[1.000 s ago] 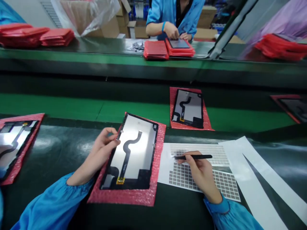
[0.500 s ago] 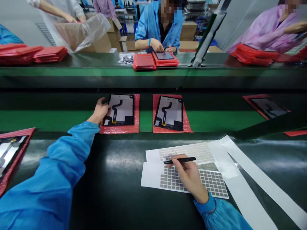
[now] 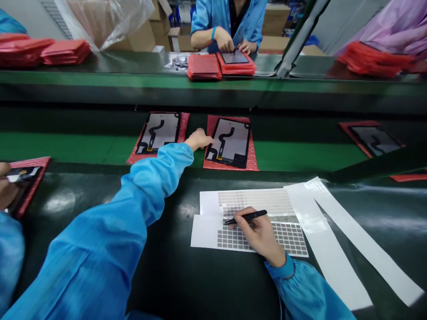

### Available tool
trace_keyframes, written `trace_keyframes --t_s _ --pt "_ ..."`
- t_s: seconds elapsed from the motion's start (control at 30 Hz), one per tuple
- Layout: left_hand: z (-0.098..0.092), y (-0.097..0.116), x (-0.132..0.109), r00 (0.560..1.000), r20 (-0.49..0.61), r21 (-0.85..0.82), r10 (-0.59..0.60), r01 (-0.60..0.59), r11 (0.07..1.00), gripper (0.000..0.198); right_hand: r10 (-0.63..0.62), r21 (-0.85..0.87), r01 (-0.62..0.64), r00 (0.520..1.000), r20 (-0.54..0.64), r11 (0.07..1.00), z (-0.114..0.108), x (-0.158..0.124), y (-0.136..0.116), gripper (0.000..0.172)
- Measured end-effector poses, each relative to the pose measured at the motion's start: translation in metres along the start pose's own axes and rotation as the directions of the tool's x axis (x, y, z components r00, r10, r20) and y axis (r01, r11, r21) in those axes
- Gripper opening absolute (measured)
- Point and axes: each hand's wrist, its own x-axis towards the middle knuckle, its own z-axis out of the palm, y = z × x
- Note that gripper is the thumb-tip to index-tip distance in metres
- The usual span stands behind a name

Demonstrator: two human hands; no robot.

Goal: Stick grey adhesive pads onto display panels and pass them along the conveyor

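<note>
My left hand (image 3: 199,139) reaches over the green belt, fingers stretched to the left edge of a tablet screen (image 3: 231,140). This screen lies back side up, with a black flex cable, on a red bubble bag (image 3: 251,158). Beside it, left of my hand, a second such screen (image 3: 163,129) rests on its own red bag (image 3: 133,158), partly behind my sleeve. My right hand (image 3: 258,233) holds black tweezers (image 3: 248,217) like a pen. Their tips are over a sheet of small grey square stickers (image 3: 290,238). Another sticker sheet (image 3: 260,200) lies just behind.
Long white paper strips (image 3: 336,253) lie right of the sheets. A co-worker's hand (image 3: 5,186) touches a screen at far left. Another screen (image 3: 376,140) lies far right. Across the belt, a person in blue works at red bags (image 3: 204,66). A slanted post (image 3: 295,42) stands there.
My left hand has moved right, from the left screen's edge to the other screen. The left screen sits more tilted. A co-worker's hand has appeared at far left. The view has dipped.
</note>
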Motion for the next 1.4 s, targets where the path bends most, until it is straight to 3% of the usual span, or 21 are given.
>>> trace_keyframes --t_s 0.23,0.4,0.5,0.63,0.77,0.87,0.97,1.07,1.17,1.27,1.4 --pt "0.005 -0.012 0.004 0.987 -0.145 -0.057 0.066 -0.075 0.996 0.038 0.012 0.006 -0.012 0.998 0.061 1.0 -0.002 0.004 -0.001 0.018" --pt "0.011 -0.009 -0.003 0.965 -0.239 -0.23 0.11 -0.166 0.959 0.039 0.009 -0.009 -0.008 0.999 0.032 1.0 -0.005 0.007 -0.001 0.021" --pt "0.007 -0.005 -0.019 0.954 -0.266 -0.348 0.136 -0.227 0.91 0.041 0.007 -0.008 -0.007 1.0 0.021 1.0 -0.005 0.008 -0.002 0.022" --pt "-0.015 -0.009 -0.072 0.941 -0.285 -0.469 0.184 -0.305 0.829 0.055 0.009 -0.005 -0.009 1.0 0.004 1.0 -0.003 0.008 -0.002 0.023" --pt "-0.049 -0.034 -0.166 0.938 -0.289 -0.56 0.19 -0.327 0.761 0.053 0.019 0.007 -0.019 1.0 -0.018 1.0 -0.001 0.009 0.0 0.026" --pt "-0.064 -0.064 -0.24 0.954 -0.269 -0.596 0.134 -0.274 0.755 0.048 0.031 0.021 -0.03 0.999 -0.032 0.999 0.0 0.01 0.001 0.027" --pt "-0.06 -0.1 -0.29 0.972 -0.23 -0.635 -0.054 -0.108 0.765 0.049 0.045 0.042 -0.044 0.999 -0.029 0.998 0.0 0.01 0.0 0.026" --pt "-0.042 -0.134 -0.312 0.969 -0.18 -0.659 -0.169 0.009 0.752 0.052 0.054 0.051 -0.053 0.998 -0.027 0.997 0.0 0.01 -0.002 0.027" --pt "-0.024 -0.157 -0.316 0.974 -0.16 -0.645 -0.162 0.021 0.764 0.051 0.07 0.047 -0.068 0.997 -0.03 0.997 -0.001 0.01 -0.002 0.027" --pt "-0.017 -0.166 -0.315 0.979 -0.154 -0.618 -0.131 0.008 0.786 0.055 0.073 0.043 -0.072 0.997 -0.027 0.997 -0.002 0.009 -0.001 0.023" --pt "-0.022 -0.163 -0.313 0.988 -0.139 -0.573 -0.071 -0.022 0.819 0.057 0.089 0.032 -0.088 0.995 -0.038 0.996 -0.003 0.009 0.001 0.022"
